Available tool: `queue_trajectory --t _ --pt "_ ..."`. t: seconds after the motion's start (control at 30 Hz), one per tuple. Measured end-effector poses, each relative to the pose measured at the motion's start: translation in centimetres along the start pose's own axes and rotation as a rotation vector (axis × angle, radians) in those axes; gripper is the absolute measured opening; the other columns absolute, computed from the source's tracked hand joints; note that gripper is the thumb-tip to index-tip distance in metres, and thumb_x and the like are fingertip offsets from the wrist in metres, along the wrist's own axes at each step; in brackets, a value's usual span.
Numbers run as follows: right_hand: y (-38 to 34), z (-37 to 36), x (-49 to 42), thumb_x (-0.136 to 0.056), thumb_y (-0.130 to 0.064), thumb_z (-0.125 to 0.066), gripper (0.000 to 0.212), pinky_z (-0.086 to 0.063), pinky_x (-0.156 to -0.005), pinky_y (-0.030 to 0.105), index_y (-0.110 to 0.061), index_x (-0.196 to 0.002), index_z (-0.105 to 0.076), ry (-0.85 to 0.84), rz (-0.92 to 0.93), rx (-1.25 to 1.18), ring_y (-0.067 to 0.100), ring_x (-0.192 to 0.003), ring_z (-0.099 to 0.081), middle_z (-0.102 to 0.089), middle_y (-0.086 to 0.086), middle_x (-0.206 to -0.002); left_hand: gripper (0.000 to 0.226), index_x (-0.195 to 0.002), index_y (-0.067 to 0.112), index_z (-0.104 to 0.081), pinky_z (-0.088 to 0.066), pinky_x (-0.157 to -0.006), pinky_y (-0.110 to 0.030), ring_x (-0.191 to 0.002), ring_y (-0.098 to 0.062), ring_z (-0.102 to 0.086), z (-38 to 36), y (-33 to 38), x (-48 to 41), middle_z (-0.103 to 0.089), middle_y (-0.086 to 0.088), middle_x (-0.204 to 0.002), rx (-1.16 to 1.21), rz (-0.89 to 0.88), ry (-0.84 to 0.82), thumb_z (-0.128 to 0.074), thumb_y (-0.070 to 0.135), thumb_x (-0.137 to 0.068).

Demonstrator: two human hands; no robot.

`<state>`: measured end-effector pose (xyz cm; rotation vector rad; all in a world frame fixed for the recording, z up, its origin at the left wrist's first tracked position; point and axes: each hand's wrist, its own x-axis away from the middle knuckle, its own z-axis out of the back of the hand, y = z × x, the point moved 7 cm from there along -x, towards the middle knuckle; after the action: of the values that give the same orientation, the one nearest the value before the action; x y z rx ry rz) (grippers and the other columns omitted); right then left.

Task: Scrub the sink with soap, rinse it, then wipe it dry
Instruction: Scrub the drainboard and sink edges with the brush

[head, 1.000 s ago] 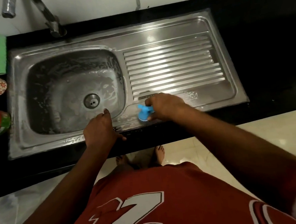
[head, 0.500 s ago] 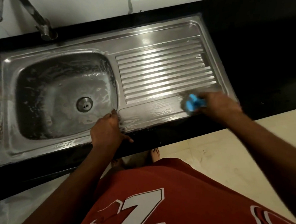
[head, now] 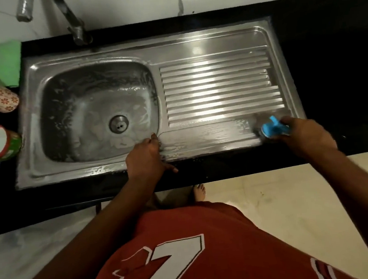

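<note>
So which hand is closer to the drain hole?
The left. The left hand rests on the front edge of the sink, just right of the drain. The right hand grips the blue scrubber far off at the right end of the drainboard.

The right grip with the blue scrubber now sits at the lower right corner of the sink. A second ago it was at the middle of the front edge, just right of the basin. A streaky soap film now covers the flat strip between those two spots.
</note>
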<state>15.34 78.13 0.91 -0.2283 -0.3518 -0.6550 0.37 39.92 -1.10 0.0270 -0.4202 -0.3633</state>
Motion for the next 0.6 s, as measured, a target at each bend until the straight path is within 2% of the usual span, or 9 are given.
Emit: queue_trajectory --t 0.07,0.13,0.23,0.33,0.5,0.6 --pt "-2.2 -0.5 0.1 -0.090 -0.049 -0.066 0.042 -0.057 -0.079 0.042 -0.039 -0.130 -0.058 0.010 0.070 0.074 0.039 -0.095 -0.069 -0.070 0.017 -0.108 0.136 -0.159 0.015 -0.035 -0.056 -0.088 -0.044 -0.120 -0.031 -0.061 -0.2 -0.5 0.4 -0.062 -0.006 -0.137 0.014 0.001 0.016 -0.088 0.077 -0.051" --pt "-7.8 -2.0 0.5 -0.093 -0.049 -0.061 0.035 -0.053 -0.072 0.037 -0.038 -0.125 -0.059 0.013 0.201 0.125 0.035 -0.091 -0.070 -0.070 0.013 -0.102 0.136 -0.161 0.015 -0.032 -0.056 -0.090 -0.045 -0.123 -0.030 -0.060 -0.1 -1.6 0.8 -0.060 -0.006 -0.140 0.012 0.006 0.025 -0.085 0.080 -0.053" --pt "-19.5 -5.4 2.8 -0.094 -0.048 -0.058 0.028 -0.041 -0.065 0.033 -0.032 -0.117 -0.053 -0.010 0.434 0.106 0.033 -0.086 -0.068 -0.067 0.009 -0.094 0.136 -0.160 0.016 -0.033 -0.057 -0.087 -0.044 -0.121 -0.029 -0.061 0.5 -5.5 1.4 -0.061 -0.005 -0.138 0.013 0.059 0.063 -0.079 0.087 -0.054" --pt "-31.1 -8.2 6.1 -0.093 -0.047 -0.057 0.031 -0.040 -0.064 0.035 -0.032 -0.120 -0.052 -0.029 0.613 0.058 0.032 -0.087 -0.067 -0.065 0.007 -0.095 0.130 -0.158 0.018 -0.037 -0.057 -0.089 -0.045 -0.121 -0.029 -0.061 1.3 -11.5 2.7 -0.062 -0.006 -0.137 0.046 0.147 0.100 -0.077 0.087 -0.056" --pt "-41.8 -10.3 7.1 -0.083 -0.058 -0.068 0.044 -0.047 -0.067 0.034 -0.032 -0.116 -0.055 -0.109 0.685 -0.041 0.029 -0.092 -0.068 -0.069 0.003 -0.099 0.117 -0.154 0.024 -0.046 -0.057 -0.087 -0.042 -0.122 -0.025 -0.062 2.8 -23.1 6.5 -0.062 -0.001 -0.137 0.101 0.286 0.246 -0.070 0.090 -0.061" --pt "-46.6 -10.8 7.5 -0.079 -0.059 -0.074 0.054 -0.051 -0.073 0.033 -0.037 -0.126 -0.058 -0.165 0.687 -0.187 0.026 -0.097 -0.069 -0.073 0.001 -0.105 0.114 -0.155 0.026 -0.044 -0.059 -0.085 -0.043 -0.123 -0.023 -0.060 3.3 -30.3 8.7 -0.055 0.003 -0.141 0.140 0.335 0.338 -0.065 0.092 -0.064"
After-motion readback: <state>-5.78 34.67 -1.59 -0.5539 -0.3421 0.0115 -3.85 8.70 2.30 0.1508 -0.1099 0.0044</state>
